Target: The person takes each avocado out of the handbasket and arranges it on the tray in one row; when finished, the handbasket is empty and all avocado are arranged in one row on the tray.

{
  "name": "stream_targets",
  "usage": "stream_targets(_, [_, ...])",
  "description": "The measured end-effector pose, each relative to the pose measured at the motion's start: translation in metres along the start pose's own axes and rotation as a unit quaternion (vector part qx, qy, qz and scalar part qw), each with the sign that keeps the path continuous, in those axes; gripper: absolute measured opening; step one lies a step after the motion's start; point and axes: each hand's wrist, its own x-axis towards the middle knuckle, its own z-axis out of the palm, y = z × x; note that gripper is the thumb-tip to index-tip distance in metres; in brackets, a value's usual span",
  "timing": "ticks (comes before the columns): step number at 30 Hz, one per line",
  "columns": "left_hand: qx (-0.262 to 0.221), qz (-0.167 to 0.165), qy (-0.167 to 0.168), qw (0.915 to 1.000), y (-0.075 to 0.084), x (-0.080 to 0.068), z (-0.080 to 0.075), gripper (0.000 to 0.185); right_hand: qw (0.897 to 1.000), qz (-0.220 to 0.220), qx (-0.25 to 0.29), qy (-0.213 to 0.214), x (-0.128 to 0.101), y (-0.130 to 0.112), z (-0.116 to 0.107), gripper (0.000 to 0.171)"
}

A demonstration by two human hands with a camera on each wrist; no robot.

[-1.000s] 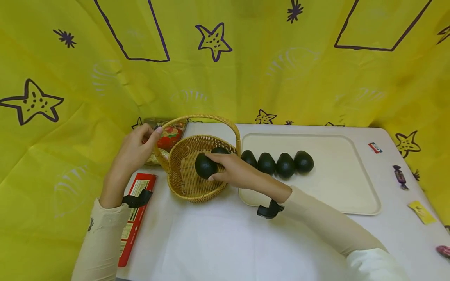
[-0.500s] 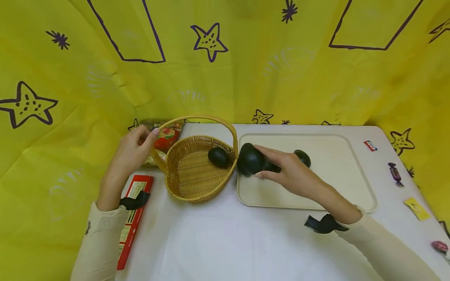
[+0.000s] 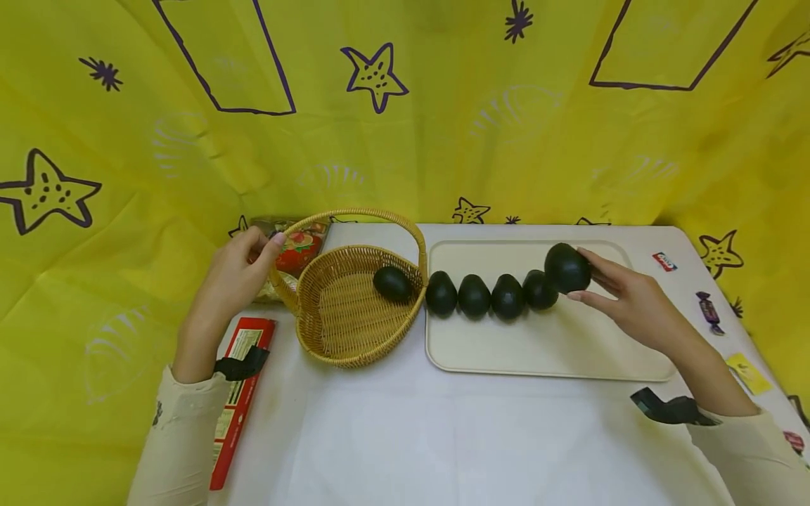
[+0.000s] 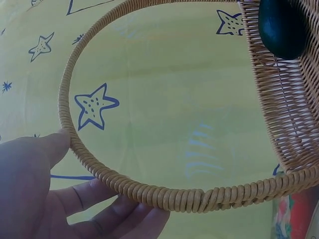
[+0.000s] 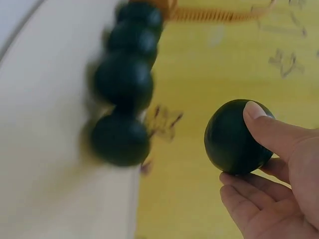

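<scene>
In the head view my left hand [image 3: 230, 274] grips the handle [image 4: 182, 200] of a heart-shaped wicker basket [image 3: 354, 320] at the left end. The left wrist view shows thumb and fingers around the woven handle. One dark green avocado [image 3: 392, 284] lies inside the basket at its right side. My right hand [image 3: 645, 309] pinches another avocado [image 3: 567, 268] between thumb and fingers, held up over the tray. Several avocados [image 3: 474, 296] stand in a row on the cream tray [image 3: 506, 355], running from the basket's right edge to below the held one.
Behind the left hand lie food packets [image 3: 300, 253]; a long red box [image 3: 237, 414] sits in front. Small wrapped sweets, among them a purple one [image 3: 709, 313] and a yellow packet [image 3: 749, 373], line the table's right side. A yellow patterned cloth [image 3: 411, 154] hangs behind.
My right hand has moved from over the basket rightward to the tray's row, still with an avocado, which it now holds higher at the row's right end. The left hand stays on the handle.
</scene>
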Motion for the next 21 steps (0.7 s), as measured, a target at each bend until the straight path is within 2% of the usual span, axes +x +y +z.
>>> stream_targets(5, [-0.001, 0.001, -0.002, 1.0, 0.0, 0.0, 0.0, 0.051, 0.998, 0.052, -0.019, -0.009, -0.007, 0.04, -0.006, 0.085])
stream_targets(10, [0.001, -0.005, -0.001, 1.0, -0.001, -0.001, -0.001, 0.051, 0.998, 0.054, -0.029, -0.029, -0.005, 0.07, -0.003, 0.081])
stream_targets(15, [0.003, -0.007, 0.0, 1.0, -0.001, 0.0, -0.001, 0.053, 0.997, 0.044, -0.045, -0.037, 0.0, 0.086, 0.004, 0.079])
stream_targets(21, [0.001, -0.01, -0.003, 0.9999, 0.001, -0.001, -0.001, 0.055, 0.997, 0.03, -0.044, -0.055, 0.005, 0.094, 0.012, 0.078])
